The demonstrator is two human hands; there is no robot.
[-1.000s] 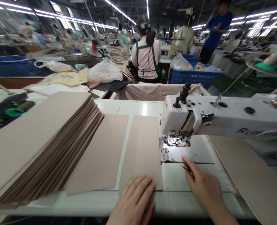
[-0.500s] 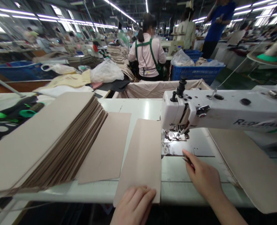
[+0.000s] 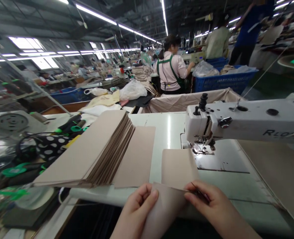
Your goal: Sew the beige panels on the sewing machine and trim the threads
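Note:
A beige fabric strip (image 3: pixel 178 167) lies on the sewing table in front of the white sewing machine (image 3: pixel 236 121), its near end lifted off the table edge. My left hand (image 3: pixel 137 209) pinches that near end on its left side. My right hand (image 3: pixel 213 207) pinches its right edge, with a thin dark tool lying under its fingers. The far end of the strip rests just left of the presser foot (image 3: pixel 203 149).
A tall stack of beige strips (image 3: pixel 92 152) sits at the left, one loose piece (image 3: pixel 138 156) beside it. Another beige panel (image 3: pixel 281 169) lies at right. A person in a pink top (image 3: pixel 173 69) works behind; blue crates (image 3: pixel 224 81) stand beyond.
Both hands have pulled the strip toward me and lifted its near end off the table edge. My right hand moved from the needle plate to the strip. The view swung left.

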